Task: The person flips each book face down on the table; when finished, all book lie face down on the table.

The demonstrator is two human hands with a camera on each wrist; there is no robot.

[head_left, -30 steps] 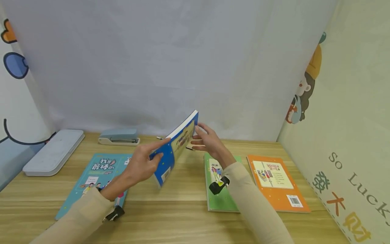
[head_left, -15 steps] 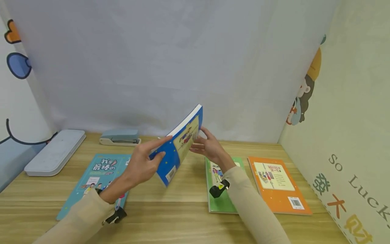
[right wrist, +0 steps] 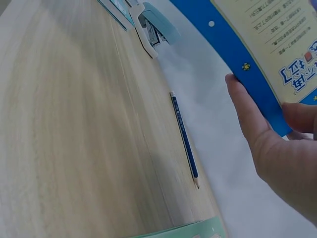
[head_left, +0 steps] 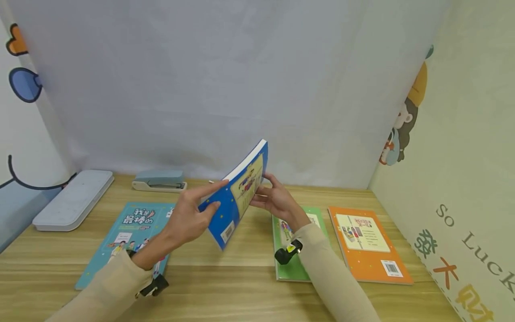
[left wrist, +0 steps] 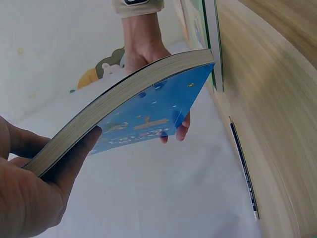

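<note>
Tilted above the table is a blue paperback book [head_left: 227, 210], its back cover with the barcode turned toward the head camera. My left hand [head_left: 188, 219] grips its near left end, fingers on one side and thumb on the other. At the far right end my right hand [head_left: 279, 202] holds the edge; in the right wrist view its thumb lies on the back cover of the book [right wrist: 233, 49]. The left wrist view has the page edges and front cover of the book [left wrist: 148, 109], bowed slightly, with some right fingertips [left wrist: 184, 130] showing beyond it.
A teal book [head_left: 132, 223] lies left, a green book [head_left: 289, 264] and an orange book [head_left: 368, 255] right. At the back are a pale case [head_left: 72, 201] and a blue stapler [head_left: 158, 180]. A dark blue pencil [right wrist: 184, 136] lies near the table's back edge.
The blue book has turned to show more of its back cover and shifted slightly right. My right hand has come down along its edge and taken hold; my left hand keeps its grip.
</note>
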